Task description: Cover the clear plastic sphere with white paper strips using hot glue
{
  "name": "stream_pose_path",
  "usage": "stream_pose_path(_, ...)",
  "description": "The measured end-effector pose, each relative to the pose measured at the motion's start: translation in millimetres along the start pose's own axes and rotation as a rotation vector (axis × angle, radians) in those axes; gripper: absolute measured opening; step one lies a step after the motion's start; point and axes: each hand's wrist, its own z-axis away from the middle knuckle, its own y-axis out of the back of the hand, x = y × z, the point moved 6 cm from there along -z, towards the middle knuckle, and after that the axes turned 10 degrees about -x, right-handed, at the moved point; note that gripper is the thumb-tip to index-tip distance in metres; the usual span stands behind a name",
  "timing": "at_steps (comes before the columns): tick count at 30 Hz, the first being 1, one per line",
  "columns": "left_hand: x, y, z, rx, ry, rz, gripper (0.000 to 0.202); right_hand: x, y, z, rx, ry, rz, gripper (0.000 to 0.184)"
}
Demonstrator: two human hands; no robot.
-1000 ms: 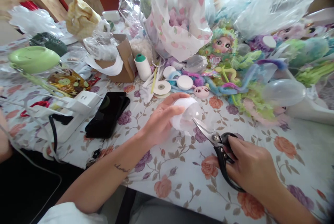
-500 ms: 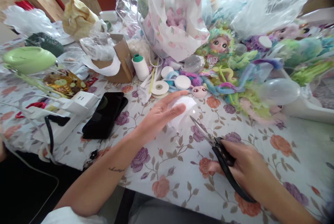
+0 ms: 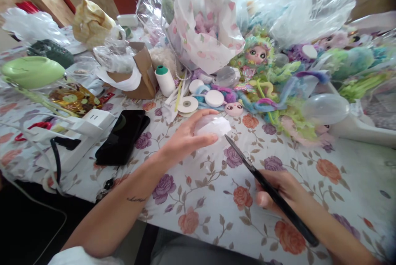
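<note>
My left hand (image 3: 181, 138) is curved around a clear, rounded plastic-looking piece with white sheet material (image 3: 219, 126) on it, thumb below and fingers above. Whether the white part is paper or cloth I cannot tell. In my right hand (image 3: 289, 184) is a pair of scissors (image 3: 276, 197) with black handles, seen nearly edge-on. Their blades look closed and point up and left, the tip close to the white material's lower right edge. Just beyond my left fingers lie a pink doll face (image 3: 234, 108) and a ribbon spool (image 3: 187, 104).
A thread cone (image 3: 165, 81) and a cardboard box (image 3: 144, 67) stand behind. Dolls (image 3: 256, 55), clear plastic domes (image 3: 326, 108) and a strawberry-print bag (image 3: 206, 46) crowd the back and right. Phones (image 3: 120, 137) and a power strip (image 3: 66, 149) lie at left on the flowered tablecloth.
The scissors have turned from a side-on to a nearly edge-on view in my right hand. The white material in my left hand has shifted and now lies closer against the rounded piece.
</note>
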Motion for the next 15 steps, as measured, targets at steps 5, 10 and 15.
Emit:
stream_pose_path(5, 2, 0.3, 2, 0.054, -0.008, -0.033, 0.048, 1, -3, 1, -0.020, -0.026, -0.034, 0.048)
stream_pose_path(10, -2, -2.9, 4, 0.071, -0.014, -0.024, 0.049, -12, 1, 3, 0.175, 0.062, 0.198, 0.042)
stream_pose_path(15, -3, -5.2, 4, 0.057, -0.052, -0.001, 0.048, -34, 6, 12, 0.568, 0.254, 0.721, 0.031)
